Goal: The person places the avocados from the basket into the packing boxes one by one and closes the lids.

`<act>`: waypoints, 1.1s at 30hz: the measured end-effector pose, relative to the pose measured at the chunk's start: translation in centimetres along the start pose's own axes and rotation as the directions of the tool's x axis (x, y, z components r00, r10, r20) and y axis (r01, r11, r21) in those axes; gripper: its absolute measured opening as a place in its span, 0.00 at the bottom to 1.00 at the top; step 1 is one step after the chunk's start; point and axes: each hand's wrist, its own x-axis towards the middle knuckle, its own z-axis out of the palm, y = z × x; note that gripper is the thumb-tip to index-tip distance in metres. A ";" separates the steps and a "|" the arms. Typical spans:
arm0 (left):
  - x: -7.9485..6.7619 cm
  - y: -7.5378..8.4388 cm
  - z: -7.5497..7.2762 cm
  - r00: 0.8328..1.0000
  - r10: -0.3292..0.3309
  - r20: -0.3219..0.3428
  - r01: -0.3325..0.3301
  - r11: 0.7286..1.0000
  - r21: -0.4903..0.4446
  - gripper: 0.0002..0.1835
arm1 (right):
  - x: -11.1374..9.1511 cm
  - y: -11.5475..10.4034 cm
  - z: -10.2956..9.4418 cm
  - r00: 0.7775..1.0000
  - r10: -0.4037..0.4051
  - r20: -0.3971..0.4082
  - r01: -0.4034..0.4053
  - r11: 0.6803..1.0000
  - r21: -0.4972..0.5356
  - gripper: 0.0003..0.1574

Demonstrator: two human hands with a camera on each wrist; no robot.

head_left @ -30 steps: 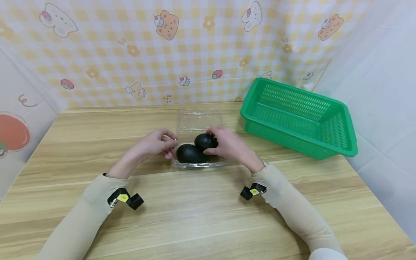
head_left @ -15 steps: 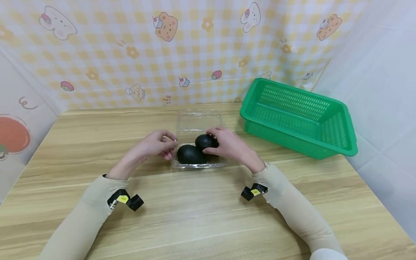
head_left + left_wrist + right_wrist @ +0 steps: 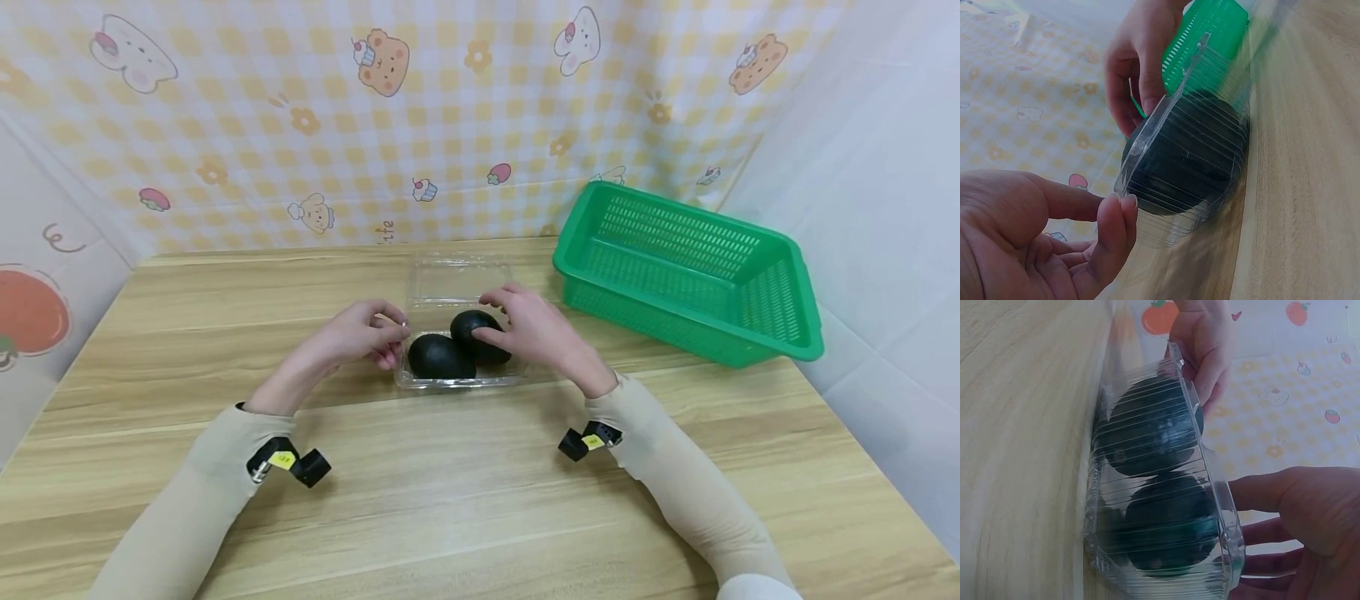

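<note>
A clear plastic clamshell box (image 3: pixel 461 382) lies on the table with its lid (image 3: pixel 461 279) folded back. Inside are two dark, smooth avocados, a left one (image 3: pixel 441 357) and a right one (image 3: pixel 471 323) leaning against it. My left hand (image 3: pixel 1041 231) pinches the box's left rim between thumb and fingers, seen clearly in the left wrist view. Over the right avocado hovers my right hand (image 3: pixel 536 329), fingers spread and loosely bent. In the right wrist view, its fingers (image 3: pixel 1269 490) lie beyond the box's ribbed wall; whether they touch the fruit is unclear.
A green slotted basket (image 3: pixel 765 346) stands at the back right of the wooden table (image 3: pixel 450 492). Behind the table hangs a yellow checked cloth (image 3: pixel 442 108), with pale walls on both sides.
My right hand has loosened around the right avocado and shifted slightly up and to the right, so more of the fruit shows. My left hand stays at the box rim.
</note>
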 end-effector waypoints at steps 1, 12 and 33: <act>0.0 0.0 0.0 1.000 -0.001 0.001 0.001 1.000 -0.002 0.19 | 0.0 0.0 0.0 1.000 0.004 -0.009 -0.004 1.000 0.001 0.29; -0.1 -0.1 0.0 1.000 -0.010 -0.020 0.010 1.000 0.006 0.25 | 0.0 0.4 -0.1 0.996 0.036 -0.087 -0.033 0.999 0.037 0.25; 0.1 0.1 0.1 0.988 0.040 -0.148 -0.029 0.996 0.081 0.34 | 0.8 2.0 -0.5 0.959 0.194 -0.208 -0.173 0.978 0.112 0.31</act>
